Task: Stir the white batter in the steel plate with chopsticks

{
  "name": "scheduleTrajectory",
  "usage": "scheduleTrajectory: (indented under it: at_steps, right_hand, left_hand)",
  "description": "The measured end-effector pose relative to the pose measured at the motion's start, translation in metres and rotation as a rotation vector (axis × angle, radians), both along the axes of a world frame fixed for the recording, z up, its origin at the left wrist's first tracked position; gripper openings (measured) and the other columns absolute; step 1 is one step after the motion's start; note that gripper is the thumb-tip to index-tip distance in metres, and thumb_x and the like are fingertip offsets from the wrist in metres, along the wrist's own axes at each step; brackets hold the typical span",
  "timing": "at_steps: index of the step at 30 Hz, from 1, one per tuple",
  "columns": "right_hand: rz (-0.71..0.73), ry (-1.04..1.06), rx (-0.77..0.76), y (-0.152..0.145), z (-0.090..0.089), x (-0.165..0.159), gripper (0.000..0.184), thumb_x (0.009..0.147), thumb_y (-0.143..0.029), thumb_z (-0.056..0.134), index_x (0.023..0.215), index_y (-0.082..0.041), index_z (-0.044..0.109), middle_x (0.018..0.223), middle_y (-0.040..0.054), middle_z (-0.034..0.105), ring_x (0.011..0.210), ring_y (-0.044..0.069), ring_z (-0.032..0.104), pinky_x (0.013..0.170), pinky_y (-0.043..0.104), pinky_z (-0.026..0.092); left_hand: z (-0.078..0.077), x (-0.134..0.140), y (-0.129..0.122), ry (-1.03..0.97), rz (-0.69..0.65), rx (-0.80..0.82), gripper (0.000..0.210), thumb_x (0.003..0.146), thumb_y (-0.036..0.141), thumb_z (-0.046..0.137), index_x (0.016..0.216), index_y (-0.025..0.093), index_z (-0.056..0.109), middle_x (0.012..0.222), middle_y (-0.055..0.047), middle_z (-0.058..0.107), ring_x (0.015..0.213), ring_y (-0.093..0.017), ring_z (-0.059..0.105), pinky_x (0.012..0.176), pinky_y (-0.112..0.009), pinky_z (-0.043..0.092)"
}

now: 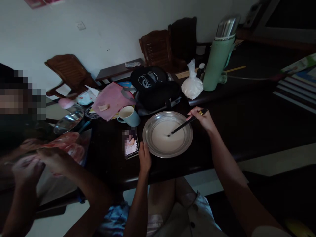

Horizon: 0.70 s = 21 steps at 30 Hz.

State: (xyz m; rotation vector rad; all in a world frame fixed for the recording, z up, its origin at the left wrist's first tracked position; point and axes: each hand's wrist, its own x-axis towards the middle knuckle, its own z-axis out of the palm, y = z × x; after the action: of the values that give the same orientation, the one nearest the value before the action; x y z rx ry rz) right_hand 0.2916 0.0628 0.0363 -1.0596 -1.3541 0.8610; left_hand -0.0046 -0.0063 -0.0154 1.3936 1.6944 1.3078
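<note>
head view: i judge the bowl [168, 154] stiff, best rim-held; left hand [144, 158] touches it, grip unclear, right hand [203, 120] grips utensil [182, 126].

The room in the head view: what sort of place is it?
Probably a home, perhaps a living or dining room: the wooden armchairs, tall green thermos and light-blue mug suggest it.

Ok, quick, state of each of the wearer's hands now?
Left hand: at the rim of the metal basin; grip can't be told.
Right hand: closed, holding black chopsticks dipped in pale liquid.
</note>
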Motion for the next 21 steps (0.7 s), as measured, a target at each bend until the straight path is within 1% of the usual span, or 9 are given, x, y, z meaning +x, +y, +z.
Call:
scheduleTrajectory:
  at_steps: [3,5,6,8,11,13,17,19,21]
  right_hand:
    - [0.131,-0.014,-0.044,-0.0015,-0.0015,-0.0055,0.031,0.082,-0.050,0.061,0.078,-0.021,0.069,0.069,0.0025,0.074,0.072,0.020,0.070,0.074,0.033,0.052]
    - [0.176,-0.032,-0.040,-0.0006,-0.0032,-0.0091,0.028,0.083,-0.049,0.061,0.079,-0.022,0.069,0.075,0.0027,0.075,0.078,0.020,0.070,0.077,0.033,0.051]
    - [0.172,-0.037,-0.028,0.0002,-0.0036,-0.0099,0.028,0.083,-0.048,0.061,0.079,-0.022,0.069,0.077,0.0027,0.075,0.080,0.019,0.070,0.078,0.032,0.051]
    - [0.111,-0.027,-0.007,0.0015,-0.0030,-0.0089,0.028,0.083,-0.048,0.061,0.078,-0.022,0.069,0.076,0.0025,0.075,0.079,0.019,0.070,0.077,0.031,0.051]
    - [-0.019,-0.001,0.002,0.0014,0.0005,-0.0033,0.029,0.082,-0.049,0.062,0.075,-0.022,0.068,0.067,0.0019,0.073,0.071,0.019,0.069,0.073,0.031,0.051]
    - [-0.035,0.008,-0.008,0.0000,0.0020,-0.0007,0.030,0.082,-0.050,0.062,0.074,-0.021,0.068,0.062,0.0016,0.072,0.065,0.019,0.068,0.071,0.032,0.051]
    - [0.127,0.003,-0.056,-0.0010,-0.0014,-0.0044,0.030,0.083,-0.049,0.061,0.075,-0.021,0.068,0.067,0.0019,0.073,0.069,0.019,0.070,0.072,0.032,0.051]
    - [0.186,-0.010,-0.055,0.0004,-0.0044,-0.0082,0.028,0.083,-0.048,0.061,0.077,-0.021,0.069,0.072,0.0022,0.075,0.075,0.019,0.070,0.074,0.031,0.052]
    - [0.168,-0.027,-0.024,0.0022,-0.0056,-0.0100,0.028,0.083,-0.048,0.061,0.078,-0.022,0.069,0.077,0.0025,0.075,0.079,0.019,0.070,0.077,0.032,0.051]
  left_hand:
    - [0.0020,0.0005,-0.0007,0.010,0.014,-0.004,0.046,0.086,0.061,0.040,0.080,0.019,0.056,0.076,-0.002,0.055,0.083,-0.017,0.054,0.083,-0.031,0.044]
    - [0.0034,0.0008,-0.0013,0.017,0.001,-0.004,0.045,0.087,0.060,0.039,0.077,0.019,0.054,0.072,0.000,0.052,0.080,-0.016,0.052,0.080,-0.029,0.044]
    - [0.0040,0.0009,-0.0017,0.017,-0.006,-0.007,0.044,0.087,0.059,0.038,0.076,0.019,0.053,0.071,0.000,0.051,0.078,-0.015,0.051,0.079,-0.029,0.044]
    - [0.0049,0.0011,-0.0022,0.018,-0.007,-0.012,0.044,0.088,0.058,0.038,0.074,0.019,0.052,0.069,0.001,0.050,0.076,-0.015,0.050,0.077,-0.028,0.043]
    - [0.0052,0.0011,-0.0023,0.026,-0.008,-0.015,0.045,0.087,0.060,0.037,0.073,0.019,0.051,0.069,0.001,0.049,0.075,-0.015,0.050,0.077,-0.028,0.043]
    - [0.0042,0.0008,-0.0018,0.029,-0.014,-0.021,0.047,0.086,0.062,0.037,0.075,0.019,0.053,0.072,-0.001,0.052,0.077,-0.016,0.051,0.077,-0.030,0.044]
    - [0.0003,-0.0001,-0.0008,0.018,0.032,-0.034,0.048,0.085,0.062,0.039,0.088,0.019,0.059,0.087,-0.006,0.060,0.090,-0.020,0.055,0.083,-0.032,0.043]
    - [-0.0005,-0.0004,-0.0008,0.003,0.031,-0.042,0.046,0.086,0.061,0.040,0.086,0.019,0.059,0.086,-0.006,0.060,0.090,-0.020,0.054,0.082,-0.032,0.044]
    - [0.0003,-0.0001,-0.0011,-0.004,-0.005,-0.037,0.045,0.087,0.060,0.038,0.081,0.019,0.057,0.079,-0.004,0.058,0.084,-0.018,0.053,0.079,-0.031,0.044]
